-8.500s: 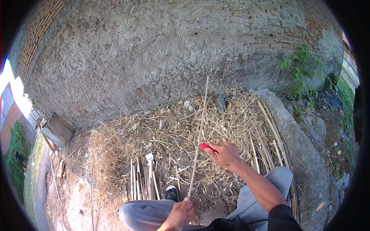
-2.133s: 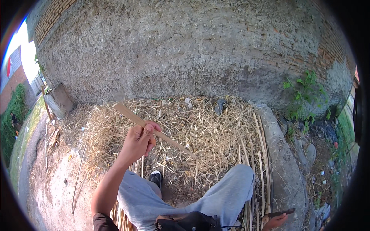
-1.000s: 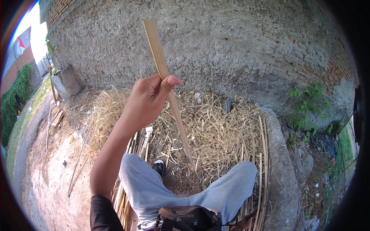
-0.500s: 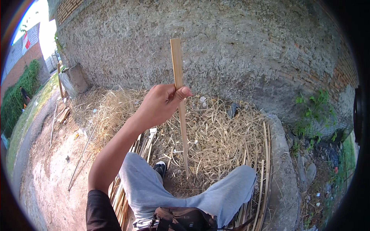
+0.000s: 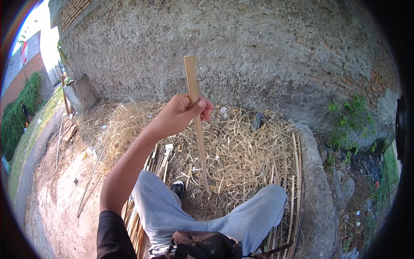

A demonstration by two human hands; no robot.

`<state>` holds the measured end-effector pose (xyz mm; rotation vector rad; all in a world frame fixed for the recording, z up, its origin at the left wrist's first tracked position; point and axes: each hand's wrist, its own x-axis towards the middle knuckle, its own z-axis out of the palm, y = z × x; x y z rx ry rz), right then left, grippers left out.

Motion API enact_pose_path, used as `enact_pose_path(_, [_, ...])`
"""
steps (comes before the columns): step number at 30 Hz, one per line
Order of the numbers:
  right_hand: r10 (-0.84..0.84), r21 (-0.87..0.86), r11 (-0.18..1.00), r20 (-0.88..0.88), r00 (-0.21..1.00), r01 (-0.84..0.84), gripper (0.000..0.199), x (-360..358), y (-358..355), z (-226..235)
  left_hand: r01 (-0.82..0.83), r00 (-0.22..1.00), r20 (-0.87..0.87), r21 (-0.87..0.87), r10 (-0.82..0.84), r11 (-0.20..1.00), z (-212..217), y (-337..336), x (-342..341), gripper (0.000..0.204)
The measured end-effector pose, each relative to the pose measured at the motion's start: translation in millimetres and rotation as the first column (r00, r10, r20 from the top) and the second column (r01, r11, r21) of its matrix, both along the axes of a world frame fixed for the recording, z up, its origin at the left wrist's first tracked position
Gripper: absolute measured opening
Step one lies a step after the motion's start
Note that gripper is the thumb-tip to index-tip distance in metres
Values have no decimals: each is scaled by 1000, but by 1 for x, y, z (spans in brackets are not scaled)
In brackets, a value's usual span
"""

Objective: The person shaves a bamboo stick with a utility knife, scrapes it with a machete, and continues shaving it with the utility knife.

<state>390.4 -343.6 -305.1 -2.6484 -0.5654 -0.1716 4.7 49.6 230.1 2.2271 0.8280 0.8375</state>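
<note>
My left hand [image 5: 183, 113] reaches in from the lower left, closed around a long, flat bamboo strip [image 5: 191, 75]. The strip stands nearly upright in front of me, its upper end above the fist. The lower end [image 5: 207, 186] narrows towards the ground between my knees; whether it touches the soil I cannot tell. Fingers and thumb pinch the strip at about its upper third. Of my right hand nothing shows. A dark bag [image 5: 207, 245] rests at my lap.
Pale shavings [image 5: 246, 151] cover the ground ahead, below a rough wall [image 5: 241, 56]. Bundled strips lie at my left [image 5: 133, 222], and long strips [image 5: 292, 207] at my right beside a concrete edge [image 5: 315, 185]. A thin stick [image 5: 92, 179] lies further left.
The strip's top end is lower and slightly further left, and its lower end has risen a little. My left fingers have curled further around it.
</note>
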Motion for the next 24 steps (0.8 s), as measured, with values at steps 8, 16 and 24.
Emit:
enact_pose_path(8, [-208, 271, 940, -24, 978, 207, 23, 15, -33, 28, 202, 808, 585, -158, -73, 966, -19, -11, 19, 27])
enact_pose_path(16, [33, 843, 530, -127, 991, 90, 36, 1, 43, 264, 127, 641, 763, -211, 82, 969, -14, 16, 39, 42])
enact_pose_path(24, [920, 913, 387, -372, 126, -130, 43, -135, 229, 390, 43, 620, 773, -206, 135, 978, -38, 37, 54, 50])
